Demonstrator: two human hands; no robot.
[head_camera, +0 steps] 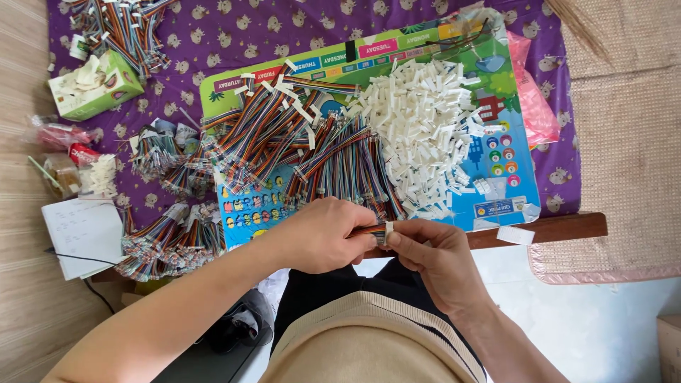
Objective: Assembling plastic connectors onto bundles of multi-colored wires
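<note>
Two hands met at the near edge of the table, and between them you held one short ribbon cable with a small white connector at its end. Your left hand was closed around the striped wires, the fingers curled tight over them, and your right hand pinched the white connector between thumb and forefinger; so both hands were clamped on the same piece, close together and almost touching. I judged this piece to be very light and soft: the flat multicoloured wires would bend easily, while the plastic housing was stiff, small and probably a little slippery. It seemed best to take the wires just beside their end, so that they did not buckle, and to take the housing by its flat sides. The thin metal ends of the wires looked fragile, but they were too small for me to see well. Beyond your hands, on the colourful printed board, lay a large heap of white connectors toward the right edge and a pile of loose ribbon cables in the middle. More bundled cables lay at the near left corner on the purple patterned cloth, and a green tissue box stood near the far left corner. A white notepad rested at the left edge.
</note>
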